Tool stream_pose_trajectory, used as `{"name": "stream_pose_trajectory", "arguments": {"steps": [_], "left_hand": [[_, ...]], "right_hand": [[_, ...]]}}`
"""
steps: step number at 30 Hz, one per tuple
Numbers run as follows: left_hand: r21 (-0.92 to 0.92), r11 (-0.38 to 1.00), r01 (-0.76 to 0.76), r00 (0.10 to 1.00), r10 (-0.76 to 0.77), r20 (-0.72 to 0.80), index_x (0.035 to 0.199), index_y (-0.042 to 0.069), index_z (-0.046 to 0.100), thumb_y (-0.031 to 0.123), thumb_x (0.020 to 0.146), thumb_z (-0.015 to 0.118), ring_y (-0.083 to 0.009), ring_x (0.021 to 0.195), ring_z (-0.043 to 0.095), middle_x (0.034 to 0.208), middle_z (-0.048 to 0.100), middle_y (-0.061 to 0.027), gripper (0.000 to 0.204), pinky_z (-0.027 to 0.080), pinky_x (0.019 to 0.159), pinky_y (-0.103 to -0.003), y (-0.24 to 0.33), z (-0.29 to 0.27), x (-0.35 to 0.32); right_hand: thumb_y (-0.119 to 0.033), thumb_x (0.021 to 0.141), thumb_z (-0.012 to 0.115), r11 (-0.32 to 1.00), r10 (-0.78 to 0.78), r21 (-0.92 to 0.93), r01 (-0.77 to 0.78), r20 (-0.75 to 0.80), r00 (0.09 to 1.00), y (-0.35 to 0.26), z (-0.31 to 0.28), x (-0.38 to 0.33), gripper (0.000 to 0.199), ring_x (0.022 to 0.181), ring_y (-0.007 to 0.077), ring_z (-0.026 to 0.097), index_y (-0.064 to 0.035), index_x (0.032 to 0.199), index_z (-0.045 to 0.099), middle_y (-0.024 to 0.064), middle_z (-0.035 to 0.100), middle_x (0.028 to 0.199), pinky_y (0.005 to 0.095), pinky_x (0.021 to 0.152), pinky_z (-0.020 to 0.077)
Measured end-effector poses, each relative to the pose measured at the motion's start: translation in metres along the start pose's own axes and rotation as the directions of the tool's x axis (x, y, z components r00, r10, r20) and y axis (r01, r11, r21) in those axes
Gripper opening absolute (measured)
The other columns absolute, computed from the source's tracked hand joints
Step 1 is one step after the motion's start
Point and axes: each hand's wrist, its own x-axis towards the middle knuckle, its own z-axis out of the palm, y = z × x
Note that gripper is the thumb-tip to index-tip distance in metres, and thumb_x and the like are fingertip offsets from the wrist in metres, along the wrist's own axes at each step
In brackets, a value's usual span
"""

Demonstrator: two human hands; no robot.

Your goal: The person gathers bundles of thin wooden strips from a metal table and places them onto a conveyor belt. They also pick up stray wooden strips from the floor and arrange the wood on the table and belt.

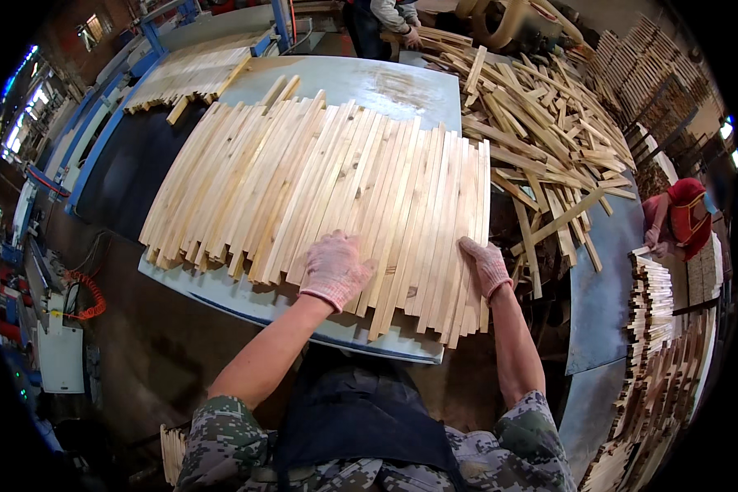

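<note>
Squaring up the row of thin wooden slats [328,189] on the grey table [402,86]: left hand [334,269] spread flat on top, right hand [485,264] apparently pressing the row's right edge; next, an even inward push

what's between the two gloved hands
Head view: only pale wooden slats, side by side on the table; the left hand and right hand rest flat on them.

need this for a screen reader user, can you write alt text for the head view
Seen from above, a person's gloved left hand and right hand press flat on a wide row of pale wooden slats laid side by side on a grey table. A loose heap of slats lies to the right, and other people work nearby.
</note>
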Motion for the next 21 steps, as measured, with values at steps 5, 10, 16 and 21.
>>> {"name": "stream_pose_trajectory", "arguments": {"steps": [5,10,16,21], "left_hand": [[-0.033,0.998,-0.054,0.998,0.053,-0.015,0.116,0.005,0.073,0.042,0.085,0.076,-0.0386,0.108,0.067,0.11,0.071,-0.0201,0.049,0.054,0.093,-0.049,0.021,0.001,-0.025],[-0.254,0.964,-0.083,0.986,0.043,-0.159,0.118,0.004,0.07,0.04,0.084,0.079,-0.0344,0.1,0.071,0.103,0.073,-0.0172,0.051,0.057,0.088,-0.047,0.019,0.022,-0.095],[-0.4,0.906,0.138,0.986,-0.165,-0.034,0.117,0.004,0.069,0.043,0.081,0.082,-0.0363,0.092,0.073,0.101,0.073,-0.0159,0.054,0.058,0.079,-0.045,0.039,0.035,-0.151],[-0.389,0.916,0.097,0.991,-0.127,-0.051,0.112,0.005,0.068,0.044,0.085,0.078,-0.0415,0.091,0.071,0.097,0.072,-0.0194,0.049,0.057,0.079,-0.049,0.053,0.056,-0.147]], "right_hand": [[-0.027,0.09,0.083,0.998,0.059,-0.021,-0.059,-0.003,0.998,-0.002,-0.001,-0.001,0.047,0.083,0.021,0.071,0.0068,0.119,0.068,0.0123,0.074,0.103,0.0356,0.076,0.059],[-0.026,0.091,0.081,0.994,0.039,0.104,-0.045,0.062,0.997,0.012,-0.01,0.007,0.047,0.084,0.0206,0.071,0.0083,0.12,0.067,0.0133,0.074,0.105,0.0351,0.076,0.0591],[-0.025,0.091,0.082,0.989,-0.007,0.15,0.0,0.045,0.999,0.009,-0.004,-0.002,0.048,0.087,0.0195,0.07,0.0088,0.123,0.067,0.0133,0.074,0.107,0.0335,0.079,0.0579],[-0.024,0.091,0.082,0.999,-0.028,0.028,0.027,0.025,0.999,0.013,-0.013,0.001,0.045,0.086,0.0174,0.069,0.0071,0.121,0.069,0.011,0.074,0.105,0.0319,0.08,0.0564]]}}
